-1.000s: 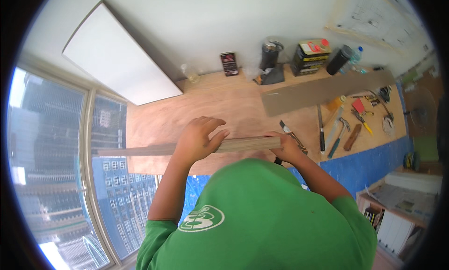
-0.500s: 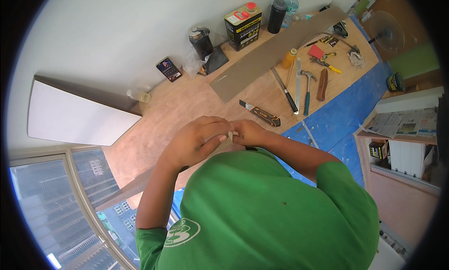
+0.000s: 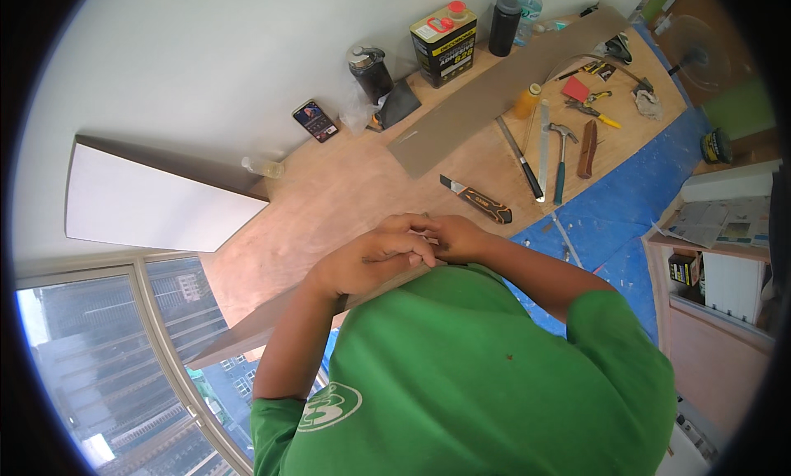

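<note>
My left hand (image 3: 386,252) and my right hand (image 3: 458,239) meet close to my body at the table's near edge. The fingers of both are curled and overlap. Whatever lies between them is hidden. A thin grey-brown sheet (image 3: 257,321) runs along the near edge, passing under my left forearm and wrist toward my hands. Just beyond my right hand, a black and orange utility knife (image 3: 478,199) rests on the wooden worktop (image 3: 329,204) with its blade out.
A long grey-brown strip (image 3: 461,117) lies across the worktop. Right of it are a hammer (image 3: 562,159), a metal ruler (image 3: 543,146), pliers (image 3: 595,112) and a yellow bottle (image 3: 527,101). An adhesive can (image 3: 445,47) stands by the wall. A white panel (image 3: 156,196) leans at left.
My left hand's fingers have shifted right over my right hand, covering the small pale piece seen between them earlier. The whole view has shifted slightly, moving the scene right in the picture.
</note>
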Demonstrator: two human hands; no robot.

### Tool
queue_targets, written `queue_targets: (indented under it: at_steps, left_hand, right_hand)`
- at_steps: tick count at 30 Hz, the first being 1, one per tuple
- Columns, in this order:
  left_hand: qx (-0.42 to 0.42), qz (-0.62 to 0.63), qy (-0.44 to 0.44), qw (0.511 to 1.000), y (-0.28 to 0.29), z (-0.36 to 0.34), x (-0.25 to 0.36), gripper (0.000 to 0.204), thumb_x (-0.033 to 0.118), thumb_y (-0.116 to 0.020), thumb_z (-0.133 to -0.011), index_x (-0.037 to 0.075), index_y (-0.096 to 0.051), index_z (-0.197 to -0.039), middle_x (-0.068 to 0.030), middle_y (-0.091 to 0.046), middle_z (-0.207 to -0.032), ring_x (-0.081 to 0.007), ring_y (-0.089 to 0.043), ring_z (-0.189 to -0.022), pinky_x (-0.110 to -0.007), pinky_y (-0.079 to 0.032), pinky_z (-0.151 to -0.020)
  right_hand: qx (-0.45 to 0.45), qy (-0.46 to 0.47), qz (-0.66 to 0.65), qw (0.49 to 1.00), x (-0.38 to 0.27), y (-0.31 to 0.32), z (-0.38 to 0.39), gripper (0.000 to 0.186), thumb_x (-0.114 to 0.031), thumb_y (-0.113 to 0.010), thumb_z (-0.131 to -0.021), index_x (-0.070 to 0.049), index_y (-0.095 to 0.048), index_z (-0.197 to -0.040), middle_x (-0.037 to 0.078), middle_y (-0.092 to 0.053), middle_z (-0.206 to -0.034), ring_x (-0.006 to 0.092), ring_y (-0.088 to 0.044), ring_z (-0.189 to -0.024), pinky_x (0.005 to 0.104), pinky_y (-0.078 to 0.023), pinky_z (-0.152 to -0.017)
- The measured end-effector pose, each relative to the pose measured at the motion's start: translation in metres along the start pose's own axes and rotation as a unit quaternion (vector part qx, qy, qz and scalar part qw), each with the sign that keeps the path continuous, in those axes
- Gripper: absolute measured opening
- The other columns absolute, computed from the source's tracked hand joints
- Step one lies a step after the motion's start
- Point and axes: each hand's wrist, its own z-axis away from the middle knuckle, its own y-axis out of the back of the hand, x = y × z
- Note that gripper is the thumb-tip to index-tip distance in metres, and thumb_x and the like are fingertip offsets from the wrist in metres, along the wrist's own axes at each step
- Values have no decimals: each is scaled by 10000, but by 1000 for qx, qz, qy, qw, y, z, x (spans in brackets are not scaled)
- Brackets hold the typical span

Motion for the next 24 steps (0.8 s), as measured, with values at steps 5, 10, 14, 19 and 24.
queue_targets:
  at_steps: [5,10,14,19,24]
  left_hand:
    - [-26,-12,-6,1000,-2,-3,-3,169,-9,-597,-977,55,-725,-1066,-178,-486,-1510,-299,-480,-1387,-420,-362,-1147]
    - [-26,-23,-3,999,-2,-3,-4,132,11,-623,-971,64,-722,-1041,-207,-484,-1519,-314,-445,-1422,-418,-354,-1132]
    - [-28,-77,-12,997,1,-4,-6,126,27,-620,-970,71,-724,-1025,-206,-497,-1519,-306,-437,-1433,-405,-370,-1103]
    - [-34,-91,-9,995,5,-8,-5,145,18,-614,-949,75,-730,-1014,-206,-492,-1529,-281,-454,-1418,-400,-414,-1029]
    - [-25,-78,13,997,5,-8,-4,150,15,-626,-930,82,-735,-1008,-216,-493,-1528,-272,-494,-1379,-397,-427,-992]
  right_hand:
    - [20,38,-11,999,6,-3,-1,534,-149,-682,-828,-185,-629,-1358,168,-728,-1087,391,-686,-991,487,-542,-820]
    - [70,68,22,995,32,-10,-3,461,-110,-665,-832,-128,-643,-1293,169,-718,-1118,374,-682,-1053,470,-546,-885]
    - [189,-5,-56,980,82,6,9,333,-93,-625,-896,-107,-665,-1226,149,-697,-1120,302,-695,-1051,409,-557,-843]
    - [353,-249,40,901,163,46,34,153,-195,-693,-914,-44,-710,-933,166,-702,-826,291,-692,-751,414,-532,-695]
    - [443,-354,5,823,235,65,58,203,-218,-687,-927,-44,-702,-1031,209,-717,-895,339,-702,-802,438,-540,-742]
